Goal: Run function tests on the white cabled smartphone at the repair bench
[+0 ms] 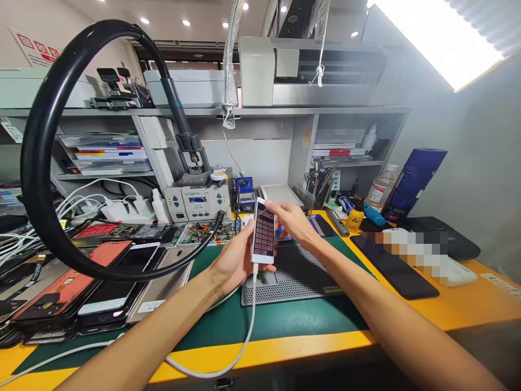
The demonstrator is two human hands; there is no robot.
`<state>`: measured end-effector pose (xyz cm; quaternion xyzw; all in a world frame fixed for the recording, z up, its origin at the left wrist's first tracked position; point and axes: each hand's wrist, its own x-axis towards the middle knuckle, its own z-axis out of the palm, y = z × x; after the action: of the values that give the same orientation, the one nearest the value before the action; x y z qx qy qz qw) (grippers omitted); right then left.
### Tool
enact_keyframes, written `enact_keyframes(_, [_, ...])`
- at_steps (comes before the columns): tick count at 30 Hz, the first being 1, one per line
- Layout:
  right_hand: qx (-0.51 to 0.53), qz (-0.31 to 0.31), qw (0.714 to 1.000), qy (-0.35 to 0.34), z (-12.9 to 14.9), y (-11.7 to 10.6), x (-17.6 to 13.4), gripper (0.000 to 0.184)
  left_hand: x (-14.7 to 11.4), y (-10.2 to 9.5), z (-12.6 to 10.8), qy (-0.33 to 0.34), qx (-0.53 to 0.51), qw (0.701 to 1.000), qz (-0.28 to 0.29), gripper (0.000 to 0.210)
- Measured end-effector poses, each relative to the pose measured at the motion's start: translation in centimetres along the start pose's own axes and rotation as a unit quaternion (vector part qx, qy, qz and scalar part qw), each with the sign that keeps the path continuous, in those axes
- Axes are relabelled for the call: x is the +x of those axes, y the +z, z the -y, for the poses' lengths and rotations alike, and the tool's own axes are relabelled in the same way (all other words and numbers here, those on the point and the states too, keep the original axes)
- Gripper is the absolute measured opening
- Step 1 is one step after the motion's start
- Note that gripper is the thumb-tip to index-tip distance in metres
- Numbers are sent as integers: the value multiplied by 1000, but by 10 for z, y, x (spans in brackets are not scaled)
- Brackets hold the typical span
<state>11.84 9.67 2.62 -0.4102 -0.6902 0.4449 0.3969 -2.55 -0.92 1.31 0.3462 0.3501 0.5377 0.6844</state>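
Observation:
A white smartphone (264, 232) stands tilted upright above the bench, its screen lit with rows of dark squares. My left hand (240, 247) is wrapped round its left side and back, with fingertips showing past the lower right edge. At the phone's upper right edge, my right hand (291, 217) grips with thumb and fingers; some of its fingers are hidden behind the phone. A white charging cable (254, 304) is plugged into the phone's bottom end and loops down over the bench edge. Below the hands lies a grey perforated mat (301, 271).
Several phones and phone parts (138, 277) lie at the left, under the arching black hose (36, 136) of a soldering station (199, 201). A tray of small parts (195, 232) sits behind. At right are a dark phone (394, 266), a yellow bottle (355, 217) and a clear bottle (381, 187).

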Motion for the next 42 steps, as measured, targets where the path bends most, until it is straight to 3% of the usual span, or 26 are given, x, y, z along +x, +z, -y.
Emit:
enact_keyframes(6, [82, 80, 992, 61, 5, 0, -4, 49, 3, -3, 8, 15, 68, 997, -42, 37])
enact_keyframes(11, [150, 81, 978, 118, 3, -6, 1, 33, 3, -3, 6, 9, 67, 996, -63, 30])
enact_keyframes(15, [254, 111, 945, 171, -2, -13, 8, 27, 2, -4, -1, -18, 61, 995, -73, 37])
enact_keyframes(21, [385, 156, 887, 202, -7, -21, 11, 29, 4, -9, -7, -1, 33, 995, -98, 30])
enact_keyframes(29, [450, 164, 853, 209, -14, -18, 13, 32, 7, -12, -6, 14, 42, 990, -138, 31])
enact_keyframes(35, [465, 79, 849, 238, -14, -9, 10, 48, 8, -15, -4, -1, 43, 989, -140, 30])
enact_keyframes(42, [511, 74, 817, 257, -19, -5, 11, 61, 8, -13, -2, 13, 71, 987, -147, 29])
